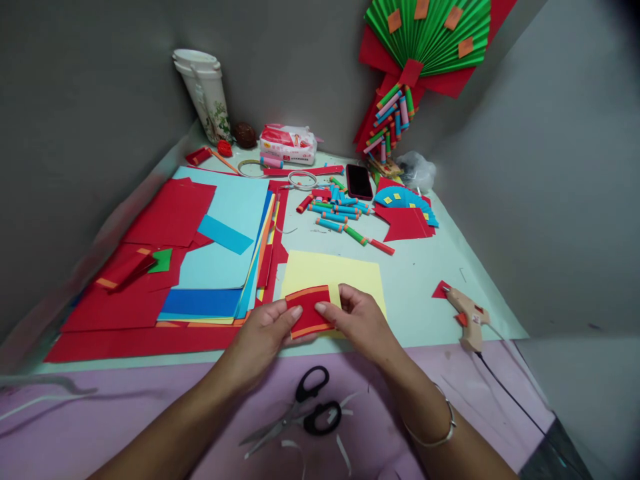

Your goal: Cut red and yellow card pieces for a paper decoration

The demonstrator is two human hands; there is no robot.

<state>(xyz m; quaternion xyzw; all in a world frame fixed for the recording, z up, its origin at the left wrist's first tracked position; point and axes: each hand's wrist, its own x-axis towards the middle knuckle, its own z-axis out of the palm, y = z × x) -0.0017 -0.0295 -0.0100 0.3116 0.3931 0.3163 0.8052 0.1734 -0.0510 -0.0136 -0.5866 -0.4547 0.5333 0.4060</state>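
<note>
Between my two hands is a small red paper piece (311,312) with orange strips along its upper and lower edges. My left hand (267,331) pinches its left side, thumb on top. On its right side, my right hand (359,317) grips it with the thumb on the face and the fingers behind. Beneath the hands lies a pale yellow sheet (345,267). Closer to me, black-handled scissors (291,417) rest on the pink surface, blades apart, among thin white paper scraps (343,453).
Stacked coloured paper (215,267) lies left. Several small paper rolls (340,210), a phone (359,181) and a blue paper fan (403,199) lie farther back. At right is a glue gun (467,317) with a cord. A green fan decoration (430,40) leans on the wall near tissues (289,145).
</note>
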